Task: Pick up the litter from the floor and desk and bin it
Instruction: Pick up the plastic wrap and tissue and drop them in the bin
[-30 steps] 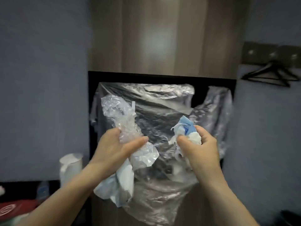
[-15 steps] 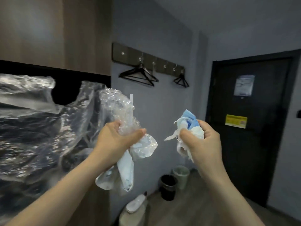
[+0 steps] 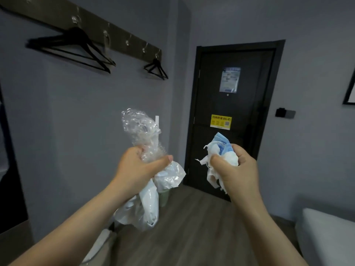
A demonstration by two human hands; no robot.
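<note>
My left hand (image 3: 137, 167) grips a bundle of crumpled clear plastic wrap (image 3: 141, 131), with white plastic bags (image 3: 148, 204) hanging below the fist. My right hand (image 3: 235, 169) grips a wad of white tissue and a blue face mask (image 3: 221, 148), shreds of tissue dangling under the fingers. Both hands are raised at chest height in front of me, about a hand's width apart. A pale green bin (image 3: 163, 197) on the floor by the wall is mostly hidden behind the hanging bags.
A dark door (image 3: 230, 104) with a yellow Wi-Fi sticker stands ahead. Black hangers (image 3: 76, 48) hang from a hook rail on the left wall. Wood floor (image 3: 192, 227) stretches ahead. A white bed corner (image 3: 326, 233) is at the lower right.
My view has swung right, from the plastic-covered shelf to the door and floor. Both hands keep the same grip on their litter.
</note>
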